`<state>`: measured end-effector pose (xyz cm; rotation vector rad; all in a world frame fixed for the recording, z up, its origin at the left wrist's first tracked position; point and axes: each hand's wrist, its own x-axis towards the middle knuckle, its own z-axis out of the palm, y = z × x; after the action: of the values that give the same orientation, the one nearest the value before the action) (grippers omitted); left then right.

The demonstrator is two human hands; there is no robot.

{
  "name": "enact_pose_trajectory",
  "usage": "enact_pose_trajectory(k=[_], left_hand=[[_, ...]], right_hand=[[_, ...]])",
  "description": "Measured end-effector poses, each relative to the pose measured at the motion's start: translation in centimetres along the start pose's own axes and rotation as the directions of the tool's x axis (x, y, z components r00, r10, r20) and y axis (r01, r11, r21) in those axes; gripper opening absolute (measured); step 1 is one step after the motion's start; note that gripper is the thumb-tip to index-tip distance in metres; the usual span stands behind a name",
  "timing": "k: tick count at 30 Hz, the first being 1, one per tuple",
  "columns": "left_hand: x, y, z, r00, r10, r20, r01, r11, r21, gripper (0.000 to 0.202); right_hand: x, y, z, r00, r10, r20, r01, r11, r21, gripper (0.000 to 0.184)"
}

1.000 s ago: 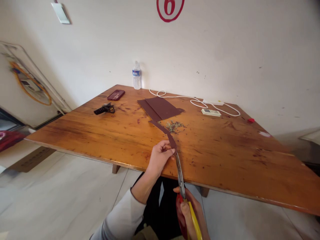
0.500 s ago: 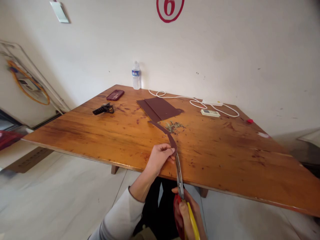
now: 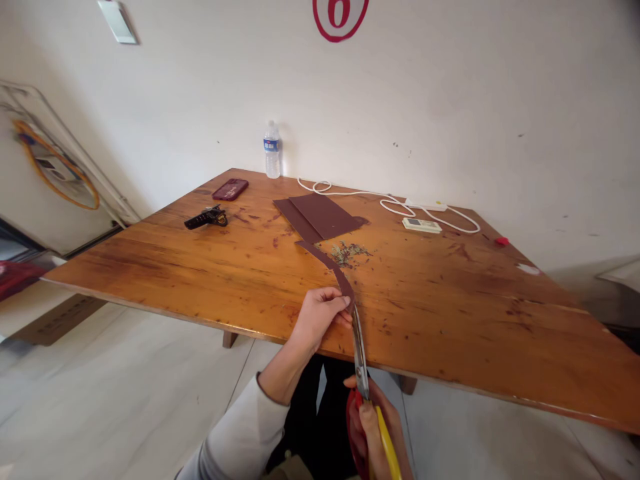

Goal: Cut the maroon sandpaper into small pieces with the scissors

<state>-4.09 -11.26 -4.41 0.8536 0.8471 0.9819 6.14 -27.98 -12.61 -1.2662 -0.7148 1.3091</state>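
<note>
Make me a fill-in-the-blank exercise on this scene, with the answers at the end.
The right hand holds scissors with one red handle and one ____ handle.
The maroon strip is pinched by the ____ hand.
The plastic bottle wears a ____ label.
The cable lying near the wall is ____ in colour.
Missing words: yellow; left; blue; white.

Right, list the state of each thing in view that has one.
Strip: bent, pinched by the left hand
Scissors: held in the right hand, blades close together
Sheets: flat, overlapping
Scraps: loosely heaped
Bottle: upright
Phone: lying flat
Cable: loosely looped
Remote: face up
</note>
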Motion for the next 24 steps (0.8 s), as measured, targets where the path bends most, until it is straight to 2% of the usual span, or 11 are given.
enact_pose_trajectory(k=[18, 24], left_hand=[[0.1, 0.1, 0.0, 1.000, -0.016, 0.015, 0.016, 0.999, -0.028, 0.022], [0.2, 0.0, 0.0, 1.000, -0.021, 0.023, 0.021, 1.000, -0.009, 0.026]], right_hand=[[0.0, 1.3, -0.1, 1.000, -0.024, -0.004, 0.024, 1.000, -0.007, 0.029], [0.3, 1.4, 0.1, 0.998, -0.043, -0.035, 0.042, 0.999, -0.021, 0.047]])
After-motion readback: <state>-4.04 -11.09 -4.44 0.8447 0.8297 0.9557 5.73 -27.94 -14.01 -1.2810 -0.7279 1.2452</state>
